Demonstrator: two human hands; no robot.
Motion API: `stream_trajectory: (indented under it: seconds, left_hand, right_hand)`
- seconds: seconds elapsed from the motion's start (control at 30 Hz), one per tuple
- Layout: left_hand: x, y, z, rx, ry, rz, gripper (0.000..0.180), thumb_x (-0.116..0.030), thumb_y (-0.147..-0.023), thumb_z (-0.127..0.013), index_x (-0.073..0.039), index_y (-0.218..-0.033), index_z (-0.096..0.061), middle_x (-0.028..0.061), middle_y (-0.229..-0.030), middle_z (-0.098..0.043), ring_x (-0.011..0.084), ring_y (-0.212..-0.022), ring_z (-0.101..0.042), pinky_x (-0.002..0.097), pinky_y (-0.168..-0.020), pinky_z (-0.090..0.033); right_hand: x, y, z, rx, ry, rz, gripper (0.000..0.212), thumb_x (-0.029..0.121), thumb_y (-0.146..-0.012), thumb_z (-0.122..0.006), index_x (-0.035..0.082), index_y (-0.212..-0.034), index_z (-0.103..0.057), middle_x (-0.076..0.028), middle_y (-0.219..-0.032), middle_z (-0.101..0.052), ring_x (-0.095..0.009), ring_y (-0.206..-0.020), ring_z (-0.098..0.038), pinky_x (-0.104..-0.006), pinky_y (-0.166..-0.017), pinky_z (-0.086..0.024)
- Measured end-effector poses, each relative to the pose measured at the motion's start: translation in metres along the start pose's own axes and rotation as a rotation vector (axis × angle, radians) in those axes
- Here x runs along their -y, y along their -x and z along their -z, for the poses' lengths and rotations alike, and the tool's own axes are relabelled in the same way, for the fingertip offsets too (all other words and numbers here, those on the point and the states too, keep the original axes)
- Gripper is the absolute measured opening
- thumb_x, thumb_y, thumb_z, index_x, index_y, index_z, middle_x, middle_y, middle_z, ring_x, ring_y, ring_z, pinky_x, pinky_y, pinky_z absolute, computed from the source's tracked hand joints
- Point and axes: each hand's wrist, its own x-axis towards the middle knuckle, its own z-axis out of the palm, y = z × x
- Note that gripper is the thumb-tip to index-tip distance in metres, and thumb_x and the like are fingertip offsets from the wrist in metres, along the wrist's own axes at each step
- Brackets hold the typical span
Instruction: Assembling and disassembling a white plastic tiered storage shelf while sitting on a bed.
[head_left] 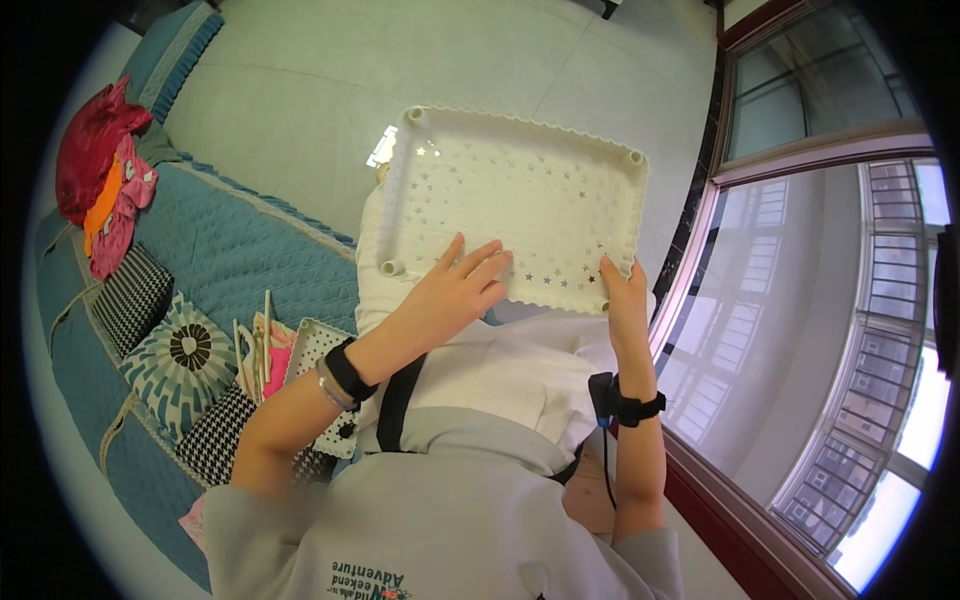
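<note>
A white plastic shelf tray point(500, 210) with star-shaped holes, a scalloped rim and round sockets in its corners lies above my lap, its inner face up. My right hand point(627, 290) grips it at the near right corner, thumb over the rim and the other fingers hidden below. Toward the near left part of the tray, my left hand point(465, 285) rests with its fingers stretched out and slightly apart over the near rim and the bottom. Black bands circle both wrists.
To my left, a sofa with a blue quilted cover point(255, 235) bears a second holed tray point(335, 430), white rods point(267, 335), a patterned round cushion point(185, 345), houndstooth cushions point(140, 295) and red and pink clothes point(105, 150). A framed window point(800, 300) stands close on my right.
</note>
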Motion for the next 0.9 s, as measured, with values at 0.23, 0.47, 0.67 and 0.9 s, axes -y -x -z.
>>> stream_trajectory:
  seconds: [0.23, 0.47, 0.67, 0.9]
  left_hand:
    - [0.017, 0.015, -0.017, 0.029, 0.079, 0.22, 0.018, -0.004, -0.076, -0.056, -0.005, -0.093, -0.051, 0.0112, -0.122, -0.046, 0.0258, -0.119, -0.042, 0.0507, -0.1, -0.031]
    - [0.062, 0.146, -0.001, -0.072, -0.036, 0.691, 0.02, -0.001, -0.076, -0.056, -0.004, -0.096, -0.052, 0.0128, -0.114, -0.051, 0.0312, -0.103, -0.05, 0.048, -0.093, -0.036]
    - [0.044, 0.226, -0.015, -0.046, 0.053, 0.953, 0.016, 0.001, -0.075, -0.055, -0.001, -0.09, -0.053, 0.0143, -0.106, -0.054, 0.0334, -0.093, -0.053, 0.0414, -0.081, -0.042]
    - [0.041, 0.299, -0.076, -0.053, 0.184, 1.215, 0.017, -0.006, -0.075, -0.055, -0.001, -0.091, -0.053, 0.0184, -0.097, -0.055, 0.0356, -0.085, -0.054, 0.0416, -0.073, -0.043]
  right_hand:
    - [-0.102, -0.068, 0.031, -0.13, -0.107, -0.162, 0.031, 0.015, -0.084, -0.056, 0.001, -0.11, -0.05, -0.006, -0.094, -0.058, -0.012, -0.077, -0.056, -0.0245, -0.057, -0.045]
    - [-0.149, -0.136, 0.038, 0.05, -0.258, -0.24, 0.034, 0.007, -0.084, -0.057, 0.001, -0.115, -0.046, -0.008, -0.103, -0.058, -0.017, -0.088, -0.059, -0.0295, -0.071, -0.05]
    - [-0.234, -0.191, 0.067, 0.101, 0.537, -0.3, 0.04, 0.015, -0.079, -0.062, 0.001, -0.114, -0.048, -0.009, -0.091, -0.061, -0.019, -0.077, -0.06, -0.0302, -0.062, -0.049]
    - [-0.243, -0.222, 0.095, 0.165, 1.177, 0.347, 0.055, 0.029, -0.073, -0.066, -0.002, -0.114, -0.046, -0.018, -0.089, -0.061, -0.024, -0.07, -0.062, -0.0332, -0.063, -0.049]
